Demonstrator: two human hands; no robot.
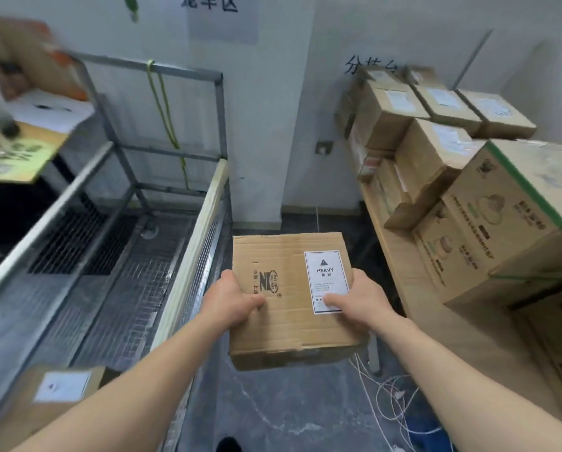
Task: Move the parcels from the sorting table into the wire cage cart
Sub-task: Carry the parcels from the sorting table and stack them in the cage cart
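Both hands grip one box (289, 298) in the air between cart (188, 230) and table (394, 256): left hand (232, 300), right hand (359, 300), thumbs on top. HEAVY label up, long axis pointing away.

The white label (327, 281) on the parcel (286, 334) in front of me reads "HEAVY" under a black warning triangle; its smaller lines are too fine for me to read. Beside it a black printed mark (268, 282) shows big letters "NC" with small Chinese characters. A paper sign (222, 17) on the wall (283, 125) ends in "车区". Wall handwriting (369, 65) further right starts with "分"; I cannot read the rest.
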